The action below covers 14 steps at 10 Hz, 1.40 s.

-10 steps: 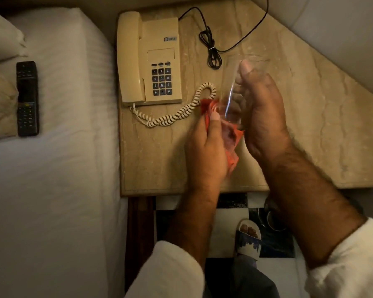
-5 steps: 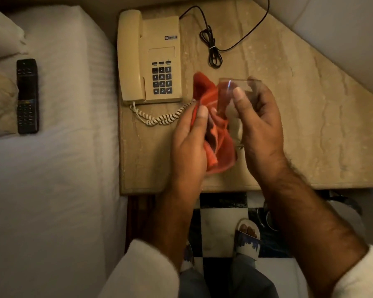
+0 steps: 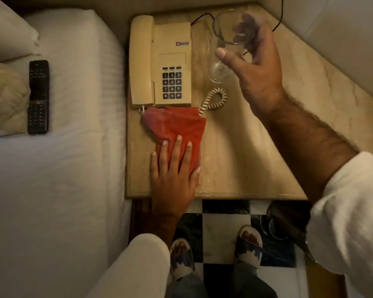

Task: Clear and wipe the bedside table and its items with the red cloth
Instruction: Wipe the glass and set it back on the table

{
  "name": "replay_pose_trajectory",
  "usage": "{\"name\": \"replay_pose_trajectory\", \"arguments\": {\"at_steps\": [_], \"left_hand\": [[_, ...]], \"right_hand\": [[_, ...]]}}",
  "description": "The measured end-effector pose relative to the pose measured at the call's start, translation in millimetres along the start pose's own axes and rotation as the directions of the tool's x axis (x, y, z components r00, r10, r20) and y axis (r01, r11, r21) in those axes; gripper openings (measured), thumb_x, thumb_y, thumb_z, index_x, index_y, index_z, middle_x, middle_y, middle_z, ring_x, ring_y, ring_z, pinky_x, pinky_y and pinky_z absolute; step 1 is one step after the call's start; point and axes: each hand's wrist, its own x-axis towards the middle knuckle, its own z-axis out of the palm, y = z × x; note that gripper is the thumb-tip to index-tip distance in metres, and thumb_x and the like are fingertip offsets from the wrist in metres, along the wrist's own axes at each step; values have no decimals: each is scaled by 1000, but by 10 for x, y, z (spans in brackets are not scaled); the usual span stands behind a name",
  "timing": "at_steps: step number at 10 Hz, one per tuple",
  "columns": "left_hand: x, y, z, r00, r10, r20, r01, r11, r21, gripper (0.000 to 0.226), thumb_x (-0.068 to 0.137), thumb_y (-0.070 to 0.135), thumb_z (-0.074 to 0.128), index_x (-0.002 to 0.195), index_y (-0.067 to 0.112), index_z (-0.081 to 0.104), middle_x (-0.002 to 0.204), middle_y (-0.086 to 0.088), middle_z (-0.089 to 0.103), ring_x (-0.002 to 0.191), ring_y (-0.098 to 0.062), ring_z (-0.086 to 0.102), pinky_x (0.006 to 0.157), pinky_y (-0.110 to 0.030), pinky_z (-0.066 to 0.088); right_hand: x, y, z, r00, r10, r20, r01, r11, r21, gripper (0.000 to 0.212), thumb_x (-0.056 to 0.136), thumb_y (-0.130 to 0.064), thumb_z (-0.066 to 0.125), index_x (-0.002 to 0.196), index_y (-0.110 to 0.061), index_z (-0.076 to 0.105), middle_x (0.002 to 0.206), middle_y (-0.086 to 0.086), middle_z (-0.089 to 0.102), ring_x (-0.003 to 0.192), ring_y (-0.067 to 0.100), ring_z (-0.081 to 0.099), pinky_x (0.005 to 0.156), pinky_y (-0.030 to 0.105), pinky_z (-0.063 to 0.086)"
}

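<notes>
left hand (image 3: 173,179): flat, fingers (image 3: 178,151) straight, pressing down | right hand (image 3: 258,69): raised, fingers curled, gripping

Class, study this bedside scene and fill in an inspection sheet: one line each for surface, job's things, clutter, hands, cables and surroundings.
Surface: bedside table, beige marble top.
Job's things: red cloth lies bunched on the table in front of the telephone; clear glass is held over the table's back, right of the telephone.
Clutter: nothing seen.
Hands: left hand rests flat on the cloth, fingers straight; right hand grips the glass.
Cables: coiled handset cord loops right of the telephone and meets the cloth's corner; black cable lies at the back, partly hidden by the glass.
Surroundings: bed on the left with a remote and pillow; checkered floor below.
</notes>
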Motion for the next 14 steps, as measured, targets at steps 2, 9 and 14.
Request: {"name": "replay_pose_trajectory", "arguments": {"at_steps": [2, 9, 14], "left_hand": [[-9, -34, 176, 996, 10, -91, -8, 1000, 24, 67, 111, 57, 29, 167, 22, 32, 175, -9, 28, 161, -38, 28, 128, -61, 24], [-7, -47, 263, 987, -7, -161, 3, 1000, -24, 66, 110, 56, 31, 167, 22, 33, 175, -8, 29, 160, -38, 31, 127, -60, 25], [-5, -42, 275, 990, 5, -144, -9, 1000, -28, 68, 110, 56, 30, 169, 23, 28, 177, -7, 24, 161, -37, 27, 129, -60, 22]], "right_hand": [[214, 24, 213, 994, -53, 97, 59, 996, -66, 71, 95, -20, 76, 154, -5, 39, 151, 9, 54, 141, 21, 53, 112, 36, 52], [-49, 278, 219, 978, -8, 208, 56, 972, -226, 79, 92, -30, 80, 158, -13, 39, 154, 1, 54, 145, 12, 50, 121, 36, 45], [-1318, 1073, -54, 987, 64, 145, 112, 369, -923, 89, 107, -70, 22, 169, -9, 7, 178, 14, 2, 166, 28, -1, 133, 54, 10]]}}
